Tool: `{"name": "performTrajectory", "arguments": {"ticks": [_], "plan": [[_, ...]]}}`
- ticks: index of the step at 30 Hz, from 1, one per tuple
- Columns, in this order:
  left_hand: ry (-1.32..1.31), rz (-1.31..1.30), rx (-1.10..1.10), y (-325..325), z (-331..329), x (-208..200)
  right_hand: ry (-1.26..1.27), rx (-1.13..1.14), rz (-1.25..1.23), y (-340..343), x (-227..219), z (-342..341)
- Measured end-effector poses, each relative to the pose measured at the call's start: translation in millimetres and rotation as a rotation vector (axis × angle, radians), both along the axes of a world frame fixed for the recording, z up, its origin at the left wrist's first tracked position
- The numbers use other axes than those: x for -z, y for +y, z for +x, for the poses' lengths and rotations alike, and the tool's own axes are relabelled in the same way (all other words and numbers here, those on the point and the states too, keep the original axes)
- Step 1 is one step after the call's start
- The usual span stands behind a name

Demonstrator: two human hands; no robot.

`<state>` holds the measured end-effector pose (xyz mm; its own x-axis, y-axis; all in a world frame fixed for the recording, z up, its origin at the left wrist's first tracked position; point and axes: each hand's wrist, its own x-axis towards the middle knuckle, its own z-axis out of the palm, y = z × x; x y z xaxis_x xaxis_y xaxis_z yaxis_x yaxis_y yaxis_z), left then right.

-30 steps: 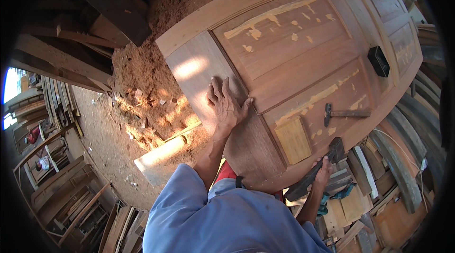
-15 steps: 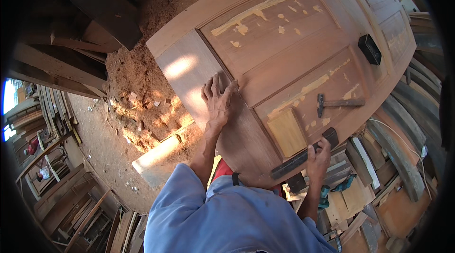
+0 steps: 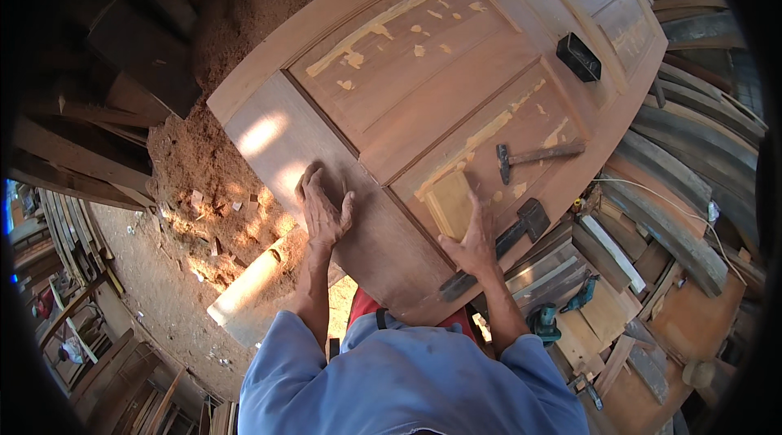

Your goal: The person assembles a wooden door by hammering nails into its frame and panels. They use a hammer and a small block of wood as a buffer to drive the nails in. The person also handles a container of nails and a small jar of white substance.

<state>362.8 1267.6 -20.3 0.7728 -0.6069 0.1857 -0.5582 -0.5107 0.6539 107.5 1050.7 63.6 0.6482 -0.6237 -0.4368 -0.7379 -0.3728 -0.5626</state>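
Note:
A large panelled wooden door [image 3: 456, 101] lies flat before me, with pale yellow filler patches on its panels. My left hand [image 3: 324, 211] rests on the door's bare near rail, fingers spread and bent, holding nothing. My right hand [image 3: 475, 249] is at a yellowish wooden block [image 3: 448, 197], thumb at its near edge and fingers along its right side. Beside that hand lies a dark mallet [image 3: 533, 219], its handle passing behind my wrist along the door's edge. A hammer [image 3: 540, 153] with a wooden handle lies farther up the panel.
A black box-shaped object [image 3: 579, 57] sits on the far part of the door. To the right are stacked curved boards [image 3: 676, 182], a teal power tool [image 3: 544, 322] and a pale cable [image 3: 652, 199]. Sawdust [image 3: 195, 182] and offcuts cover the ground at left.
My right hand has let go of the mallet, which now lies on the door, and moved to the wooden block. My left hand stays on the rail. The whole view has shifted.

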Motion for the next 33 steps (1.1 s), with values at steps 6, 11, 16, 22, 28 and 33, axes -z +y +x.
{"name": "performTrajectory", "arguments": {"ticks": [6,11,16,22,28,33], "plan": [[0.169,-0.034,-0.041,22.2,1.2,-2.7,-0.153,0.251,-0.132,-63.9,-59.5,30.8],[0.063,0.087,-0.019,14.0,-4.1,-6.9,0.033,0.197,-0.453,-168.4,-42.0,14.1],[-0.095,0.142,-0.092,-3.6,-19.6,-0.8,0.265,-0.039,-0.583,-246.5,-26.1,10.0],[-0.147,0.138,-0.164,2.3,-24.4,-4.8,0.329,-0.233,-0.600,-286.5,-8.3,30.9],[-0.191,0.426,-0.575,118.8,-53.0,-14.7,0.351,-0.303,-0.605,-314.5,22.0,25.3],[-0.026,0.695,-0.790,101.6,-110.7,-50.5,0.128,-0.272,-0.689,-308.3,38.6,-3.9]]}}
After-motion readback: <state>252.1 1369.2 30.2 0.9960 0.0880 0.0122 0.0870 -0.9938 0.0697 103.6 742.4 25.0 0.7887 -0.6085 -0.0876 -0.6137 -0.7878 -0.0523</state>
